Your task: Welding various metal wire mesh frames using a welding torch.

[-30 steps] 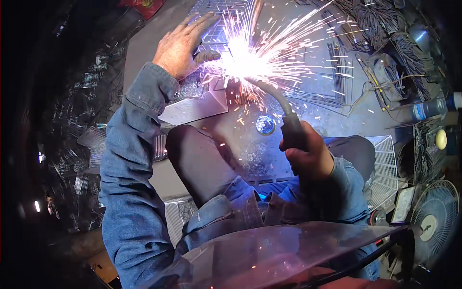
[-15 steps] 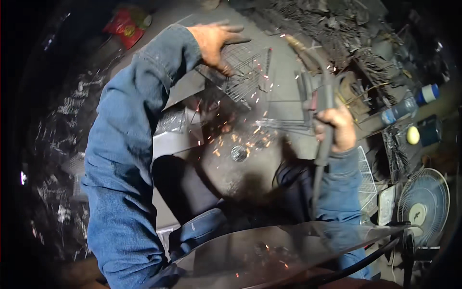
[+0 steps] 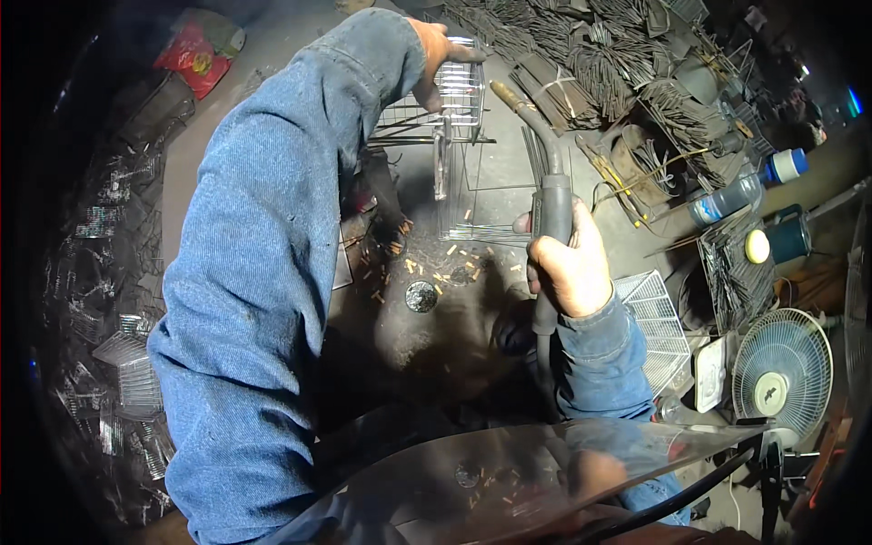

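Welding torch point(image 3: 552, 195) drawn back from the wire rack point(image 3: 465, 95), the bright arc of a second ago gone.
Nearest, a clear visor point(image 3: 436, 495) crosses the lower edge; past it, the person's right hand point(image 3: 577, 268) is closed around the torch, whose tip points up and leftward, apart from the rack. Short pale stubs point(image 3: 438, 276) lie scattered near a small round dish point(image 3: 421, 296). Farther out, at upper middle, the left hand point(image 3: 432, 56) is partly open, thumb and finger spread at the rack; whether it grips cannot be told. Dark rods point(image 3: 604, 68) lie heaped beyond, rightward.
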Demonstrator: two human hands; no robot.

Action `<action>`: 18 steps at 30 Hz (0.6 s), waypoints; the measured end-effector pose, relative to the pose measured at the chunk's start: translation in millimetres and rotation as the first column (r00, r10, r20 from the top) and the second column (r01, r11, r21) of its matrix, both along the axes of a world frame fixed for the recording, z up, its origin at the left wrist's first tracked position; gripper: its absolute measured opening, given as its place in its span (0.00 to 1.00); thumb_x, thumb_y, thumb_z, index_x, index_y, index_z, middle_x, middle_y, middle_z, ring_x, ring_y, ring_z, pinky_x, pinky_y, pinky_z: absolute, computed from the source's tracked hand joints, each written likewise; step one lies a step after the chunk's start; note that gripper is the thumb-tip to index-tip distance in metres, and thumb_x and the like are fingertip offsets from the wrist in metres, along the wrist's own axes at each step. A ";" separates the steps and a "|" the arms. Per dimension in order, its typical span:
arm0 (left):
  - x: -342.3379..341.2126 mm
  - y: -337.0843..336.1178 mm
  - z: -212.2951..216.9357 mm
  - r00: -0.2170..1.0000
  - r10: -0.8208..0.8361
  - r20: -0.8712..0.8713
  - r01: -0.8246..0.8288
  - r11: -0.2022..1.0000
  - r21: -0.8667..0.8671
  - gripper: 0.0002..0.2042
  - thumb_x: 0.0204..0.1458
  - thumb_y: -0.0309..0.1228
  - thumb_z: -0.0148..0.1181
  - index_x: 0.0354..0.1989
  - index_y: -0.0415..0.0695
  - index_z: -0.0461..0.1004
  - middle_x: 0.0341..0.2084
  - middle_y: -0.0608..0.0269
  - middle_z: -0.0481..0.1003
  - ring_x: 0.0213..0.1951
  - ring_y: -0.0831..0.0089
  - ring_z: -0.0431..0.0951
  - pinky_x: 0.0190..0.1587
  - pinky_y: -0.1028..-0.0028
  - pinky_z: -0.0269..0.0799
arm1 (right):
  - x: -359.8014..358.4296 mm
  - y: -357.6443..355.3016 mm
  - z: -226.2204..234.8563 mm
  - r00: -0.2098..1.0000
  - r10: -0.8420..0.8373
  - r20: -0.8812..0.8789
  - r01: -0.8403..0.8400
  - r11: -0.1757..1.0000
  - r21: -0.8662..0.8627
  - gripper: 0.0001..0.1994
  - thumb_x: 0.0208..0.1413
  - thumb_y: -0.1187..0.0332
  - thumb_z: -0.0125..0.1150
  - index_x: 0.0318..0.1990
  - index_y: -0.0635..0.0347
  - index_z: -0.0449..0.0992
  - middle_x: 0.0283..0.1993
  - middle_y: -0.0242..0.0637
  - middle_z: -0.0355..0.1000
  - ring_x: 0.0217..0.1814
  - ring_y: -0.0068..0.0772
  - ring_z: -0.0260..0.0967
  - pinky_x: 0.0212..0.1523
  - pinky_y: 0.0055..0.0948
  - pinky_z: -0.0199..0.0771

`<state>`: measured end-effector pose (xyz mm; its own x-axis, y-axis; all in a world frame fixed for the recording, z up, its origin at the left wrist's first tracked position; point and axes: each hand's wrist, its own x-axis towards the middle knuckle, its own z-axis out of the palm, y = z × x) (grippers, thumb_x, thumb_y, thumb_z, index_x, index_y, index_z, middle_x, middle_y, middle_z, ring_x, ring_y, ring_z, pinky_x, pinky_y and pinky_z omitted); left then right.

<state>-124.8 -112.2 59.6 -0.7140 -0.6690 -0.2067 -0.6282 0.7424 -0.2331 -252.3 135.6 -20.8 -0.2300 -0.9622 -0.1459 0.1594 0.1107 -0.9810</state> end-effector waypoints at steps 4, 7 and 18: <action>-8.3 6.5 -6.1 0.998 0.041 -0.045 -0.044 0.995 -0.087 0.47 0.29 0.39 0.73 0.62 0.73 0.53 0.52 0.50 0.63 0.52 0.54 0.69 0.51 0.62 0.68 | 4.2 7.8 2.1 0.993 -0.031 -0.115 0.032 0.999 0.002 0.17 0.43 0.79 0.49 0.44 0.62 0.64 0.32 0.34 0.68 0.18 0.20 0.61 0.17 0.22 0.63; -12.0 -3.7 -13.4 0.998 0.036 -0.049 -0.039 0.997 -0.073 0.47 0.29 0.40 0.73 0.62 0.72 0.53 0.52 0.51 0.63 0.51 0.54 0.69 0.51 0.61 0.68 | 5.5 8.0 1.8 0.988 -0.040 -0.146 0.040 0.999 0.001 0.17 0.42 0.79 0.50 0.44 0.62 0.64 0.32 0.33 0.68 0.19 0.19 0.61 0.17 0.22 0.64; -44.4 -82.3 -38.3 0.998 -0.034 -0.061 0.058 0.896 0.441 0.42 0.31 0.39 0.72 0.60 0.64 0.58 0.51 0.52 0.64 0.51 0.57 0.70 0.50 0.62 0.68 | 1.7 3.3 -9.3 0.958 -0.060 -0.281 0.045 0.997 -0.061 0.18 0.41 0.78 0.52 0.44 0.64 0.66 0.32 0.35 0.69 0.30 0.24 0.66 0.33 0.26 0.69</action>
